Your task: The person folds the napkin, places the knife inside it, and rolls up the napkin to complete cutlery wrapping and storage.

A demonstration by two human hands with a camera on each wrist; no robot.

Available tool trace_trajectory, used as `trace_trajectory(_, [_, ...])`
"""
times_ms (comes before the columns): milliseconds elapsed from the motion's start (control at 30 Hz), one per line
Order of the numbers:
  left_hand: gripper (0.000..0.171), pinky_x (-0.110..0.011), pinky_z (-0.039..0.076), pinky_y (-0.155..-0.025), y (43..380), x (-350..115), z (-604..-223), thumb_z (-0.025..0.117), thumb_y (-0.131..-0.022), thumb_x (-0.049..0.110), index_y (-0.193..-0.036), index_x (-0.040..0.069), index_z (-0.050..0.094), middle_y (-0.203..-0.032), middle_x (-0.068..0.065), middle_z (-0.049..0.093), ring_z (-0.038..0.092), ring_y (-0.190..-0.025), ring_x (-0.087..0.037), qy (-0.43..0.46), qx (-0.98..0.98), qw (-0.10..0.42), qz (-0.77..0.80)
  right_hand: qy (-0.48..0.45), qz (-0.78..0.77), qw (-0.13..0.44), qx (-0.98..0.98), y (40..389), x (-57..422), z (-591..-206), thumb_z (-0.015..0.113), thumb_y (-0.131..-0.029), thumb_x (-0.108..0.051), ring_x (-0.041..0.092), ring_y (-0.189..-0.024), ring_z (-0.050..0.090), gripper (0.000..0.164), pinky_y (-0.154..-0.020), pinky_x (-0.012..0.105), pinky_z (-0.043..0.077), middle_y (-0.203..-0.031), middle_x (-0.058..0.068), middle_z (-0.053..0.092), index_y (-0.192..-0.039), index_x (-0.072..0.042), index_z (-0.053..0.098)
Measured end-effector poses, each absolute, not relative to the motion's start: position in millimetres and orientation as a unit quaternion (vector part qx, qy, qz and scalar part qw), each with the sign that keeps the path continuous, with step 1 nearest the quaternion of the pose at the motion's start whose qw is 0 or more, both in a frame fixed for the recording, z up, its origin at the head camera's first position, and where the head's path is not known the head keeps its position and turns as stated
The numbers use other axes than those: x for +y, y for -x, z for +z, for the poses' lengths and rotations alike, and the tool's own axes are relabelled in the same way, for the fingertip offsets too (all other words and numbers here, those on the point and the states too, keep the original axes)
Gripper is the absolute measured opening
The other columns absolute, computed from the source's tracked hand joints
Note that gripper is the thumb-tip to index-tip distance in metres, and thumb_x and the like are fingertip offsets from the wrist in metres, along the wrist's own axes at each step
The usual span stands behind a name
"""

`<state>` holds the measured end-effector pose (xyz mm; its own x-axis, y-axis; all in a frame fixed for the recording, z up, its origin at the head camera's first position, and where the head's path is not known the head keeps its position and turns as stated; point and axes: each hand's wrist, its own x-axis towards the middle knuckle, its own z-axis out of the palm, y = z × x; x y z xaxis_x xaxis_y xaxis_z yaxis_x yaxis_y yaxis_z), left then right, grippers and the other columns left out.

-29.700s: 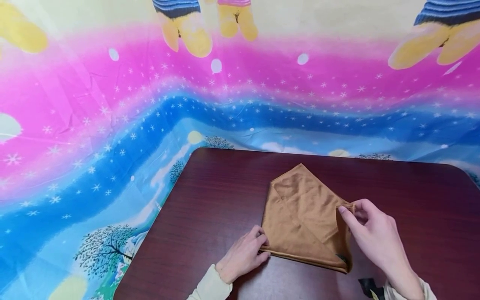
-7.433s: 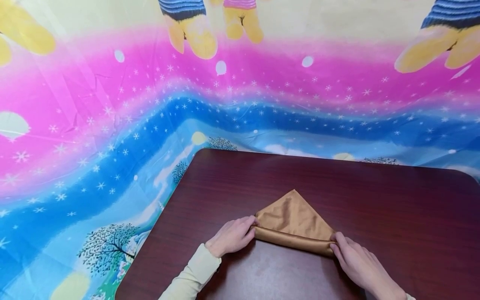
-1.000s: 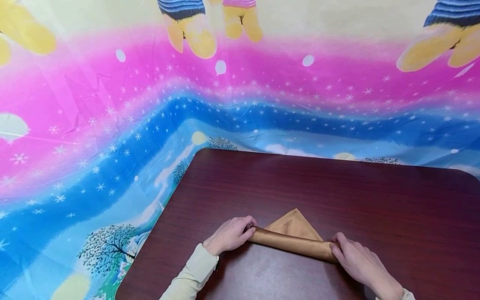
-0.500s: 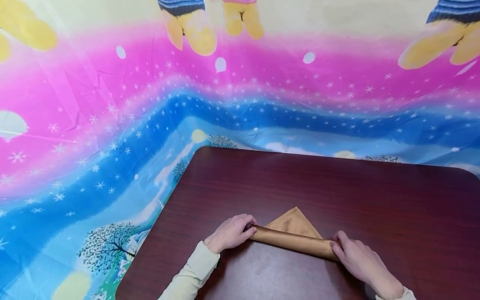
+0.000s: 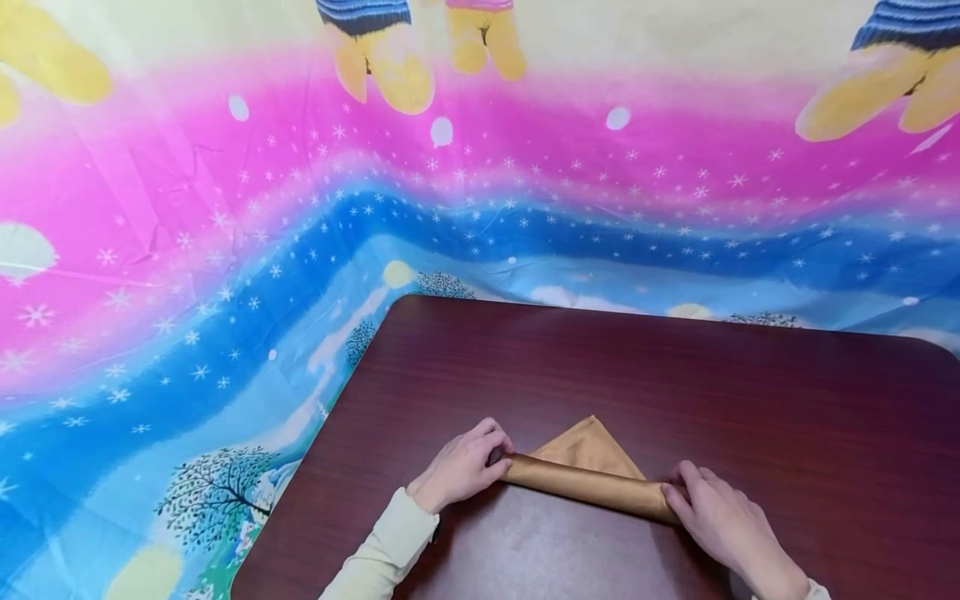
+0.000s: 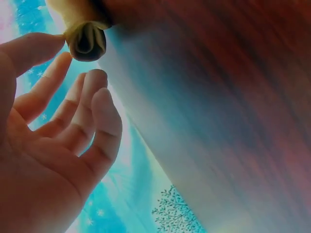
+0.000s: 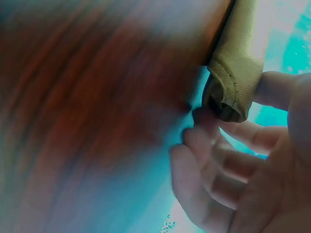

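A golden-brown satin cloth [image 5: 585,487] lies on the table, rolled into a tube along its near side. Beyond the tube, a small flat triangle of the cloth points away from me. My left hand [image 5: 467,463] pinches the tube's left end between thumb and forefinger. In the left wrist view the coiled layers show in the cloth's end [image 6: 87,42], and the other fingers curve loosely below it. At the opposite end, my right hand [image 5: 726,521] holds the tube with its thumb on the near side. The right wrist view shows a stitched hem on the cloth [image 7: 233,73].
The dark red-brown table [image 5: 787,400] has rounded corners and a wood-grain top. Behind it and along its left side hangs a colourful printed backdrop [image 5: 525,167] with snowflakes and trees.
The cloth was a broad folded piece, then a half-rolled triangle; now the tube has taken in all but a small tip. In the last second, the left hand's fingers rose slightly.
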<state>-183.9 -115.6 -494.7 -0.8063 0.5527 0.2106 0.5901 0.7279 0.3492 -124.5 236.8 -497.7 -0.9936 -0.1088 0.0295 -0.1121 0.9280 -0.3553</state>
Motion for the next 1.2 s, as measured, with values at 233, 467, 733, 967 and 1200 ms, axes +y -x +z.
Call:
trace_trajectory(233, [0.015, -0.013, 0.039, -0.061, 180.4, -115.7, -494.3, 0.071, -0.083, 0.024, -0.095, 0.017, 0.065, -0.094, 0.006, 0.058, 0.047, -0.068, 0.000, 0.333, -0.922, 0.066, -0.186, -0.106, 0.185, 0.060, -0.975, 122.4, 234.5, -495.9, 0.067, -0.089, -0.034, 0.020, -0.089, 0.058, 0.014, -0.054, 0.037, 0.044, -0.099, -0.002, 0.057, -0.096, -0.024, 0.061])
trace_trajectory(467, [0.017, -0.013, 0.041, -0.064, 177.7, -115.4, -494.2, 0.072, -0.083, 0.027, -0.096, 0.019, 0.065, -0.098, 0.009, 0.058, 0.048, -0.071, 0.000, 0.335, -0.925, 0.053, -0.169, -0.199, 0.183, 0.113, -0.956, 118.9, 232.8, -500.7, 0.083, -0.073, -0.034, 0.006, -0.094, 0.049, 0.037, -0.067, 0.027, 0.045, -0.101, -0.017, 0.051, -0.100, -0.027, 0.060])
trace_trajectory(733, [0.023, -0.014, 0.043, -0.066, 176.9, -114.8, -496.2, 0.075, -0.081, 0.034, -0.096, 0.020, 0.064, -0.099, 0.009, 0.057, 0.052, -0.075, 0.000, 0.336, -0.927, 0.041, -0.161, -0.218, 0.164, 0.137, -0.952, 117.3, 237.1, -506.0, 0.088, -0.060, -0.020, 0.007, -0.092, 0.049, 0.051, -0.064, 0.026, 0.045, -0.102, -0.018, 0.052, -0.102, -0.025, 0.060])
trace_trajectory(967, [0.028, -0.016, 0.046, -0.067, 176.9, -113.7, -496.9, 0.078, -0.078, 0.036, -0.096, 0.021, 0.064, -0.099, 0.009, 0.057, 0.054, -0.076, 0.000, 0.335, -0.929, 0.047, -0.148, -0.216, 0.158, 0.139, -0.953, 117.4, 238.8, -507.5, 0.088, -0.057, -0.013, 0.007, -0.091, 0.050, 0.054, -0.064, 0.027, 0.045, -0.101, -0.016, 0.053, -0.102, -0.023, 0.060])
trace_trajectory(1200, [0.037, -0.018, 0.047, -0.065, 177.5, -113.3, -499.8, 0.083, -0.072, 0.038, -0.097, 0.021, 0.063, -0.096, 0.010, 0.056, 0.054, -0.072, -0.002, 0.350, -0.927, 0.069, -0.118, -0.217, 0.158, 0.155, -0.951, 118.3, 239.5, -508.9, 0.087, -0.058, -0.013, 0.005, -0.087, 0.049, 0.051, -0.064, 0.028, 0.045, -0.099, -0.016, 0.054, -0.100, -0.024, 0.059])
